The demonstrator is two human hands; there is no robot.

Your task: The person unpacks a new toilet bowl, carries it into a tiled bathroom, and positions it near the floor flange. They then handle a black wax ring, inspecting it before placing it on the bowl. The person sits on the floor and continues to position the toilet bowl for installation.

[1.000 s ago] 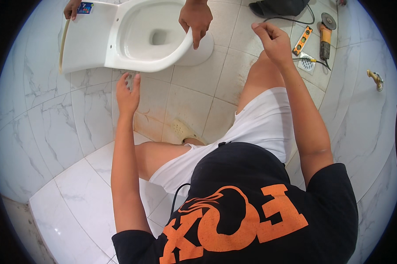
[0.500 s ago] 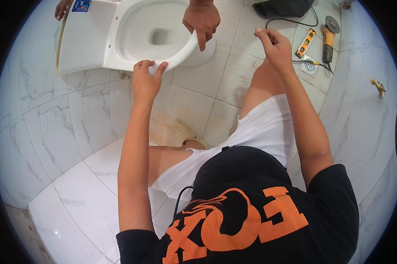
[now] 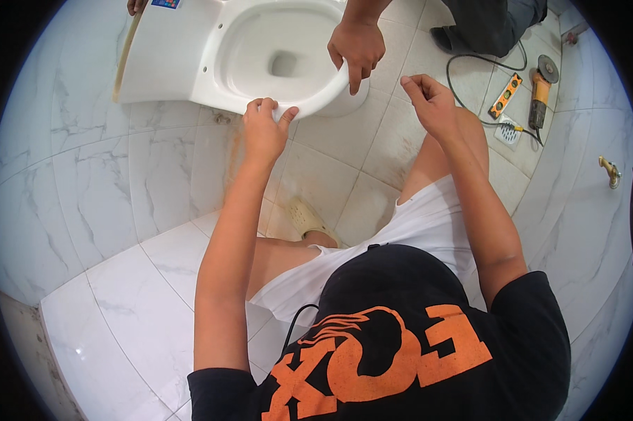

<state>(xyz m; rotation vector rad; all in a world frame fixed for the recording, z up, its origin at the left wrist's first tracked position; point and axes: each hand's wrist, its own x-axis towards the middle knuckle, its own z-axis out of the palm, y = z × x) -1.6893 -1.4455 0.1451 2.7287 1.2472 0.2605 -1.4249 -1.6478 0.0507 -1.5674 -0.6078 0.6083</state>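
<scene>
A white ceramic toilet bowl (image 3: 309, 98) stands at the upper left, its cistern side toward the left wall. My left hand (image 3: 264, 130) grips the near edge of its rim, fingers over the top and thumb spread along it. Above my right knee, my right hand (image 3: 432, 105) is held in the air with fingers curled in, and nothing shows in it. It is apart from the bowl. A co-worker's hand (image 3: 358, 52) holds the front end of the rim. The co-worker's other hand (image 3: 135, 5) is at the cistern's far edge, partly cut off.
An orange spirit level (image 3: 506, 95) and an angle grinder (image 3: 541, 91) lie on the tiled floor at the upper right, beside a floor drain (image 3: 507, 132). A black cable (image 3: 453, 70) loops near the co-worker's shoe. A brass tap (image 3: 611, 172) sticks out of the right wall.
The whole view has shifted, so the bowl, tools and hands appear further right and the bowl slightly higher. My left hand keeps its hold on the rim; my right hand stays curled.
</scene>
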